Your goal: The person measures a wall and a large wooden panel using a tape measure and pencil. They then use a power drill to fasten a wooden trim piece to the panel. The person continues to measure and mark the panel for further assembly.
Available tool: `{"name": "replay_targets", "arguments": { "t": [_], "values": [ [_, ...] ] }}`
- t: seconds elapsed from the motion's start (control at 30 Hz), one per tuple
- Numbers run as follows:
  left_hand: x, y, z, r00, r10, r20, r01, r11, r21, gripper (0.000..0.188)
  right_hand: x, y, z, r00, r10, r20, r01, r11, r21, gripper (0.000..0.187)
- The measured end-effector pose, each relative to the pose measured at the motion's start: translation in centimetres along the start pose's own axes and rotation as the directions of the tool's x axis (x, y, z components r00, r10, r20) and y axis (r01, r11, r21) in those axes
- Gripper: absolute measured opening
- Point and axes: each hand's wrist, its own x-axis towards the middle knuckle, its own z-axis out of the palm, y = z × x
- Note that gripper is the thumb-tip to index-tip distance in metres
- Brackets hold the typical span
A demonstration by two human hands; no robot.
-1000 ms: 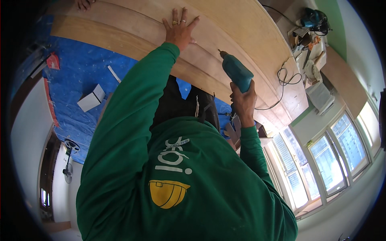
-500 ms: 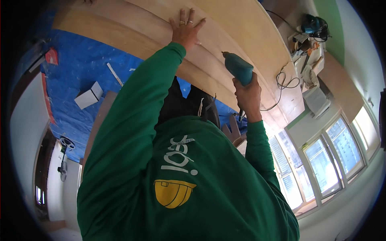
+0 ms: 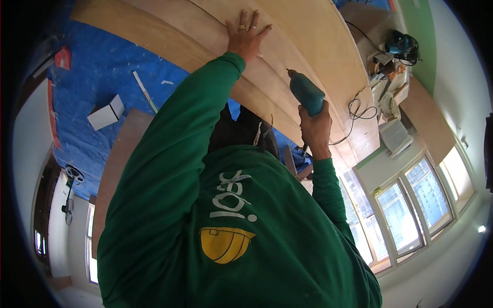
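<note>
My left hand [image 3: 245,41] lies flat on a pale wooden panel [image 3: 308,31], its fingers spread and rings on two of them. In my right hand [image 3: 315,131] is a teal power drill [image 3: 307,93], gripped by its handle. The drill's bit points at the panel, to the right of my left hand. Whether the tip touches the wood I cannot tell. Long wooden strips [image 3: 179,43] run along the near side of the panel under my left forearm.
The drill's black cord [image 3: 354,115] loops over the panel's right end. Blue sheeting [image 3: 72,108] covers the floor at left, with a white box-like piece [image 3: 107,112] and a thin strip [image 3: 146,92] on it. Another corded tool [image 3: 403,47] and piled scraps [image 3: 393,97] lie at far right.
The whole view has shifted and turned slightly. My left hand stays flat on the panel and my right hand keeps hold of the drill, its bit still pointing at the wood.
</note>
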Motion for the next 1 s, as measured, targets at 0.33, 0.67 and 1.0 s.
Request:
{"name": "replay_targets", "arguments": {
  "t": [0.33, 0.67, 1.0],
  "values": [
    [-0.7, 0.1, -0.6, 0.999, -0.025, -0.026, 0.024, 0.999, -0.048, 0.095, -1.3, -1.1, -2.2, 0.999, 0.005, 0.033, -0.007, 0.998, 0.061, 0.057],
    [-0.7, 2.0, -1.5, 1.000, 0.018, 0.023, -0.020, 0.995, 0.094, 0.094, -7.5, 3.4, -4.5, 0.989, 0.136, -0.059, -0.107, 0.929, 0.355, 0.050],
    [-3.5, 18.0, 5.7, 0.572, 0.185, 0.799, 0.784, -0.410, -0.466, 0.048, -8.2, 13.3, -4.2, 0.990, 0.135, -0.039, -0.076, 0.747, 0.660, 0.047]
  ]
}}
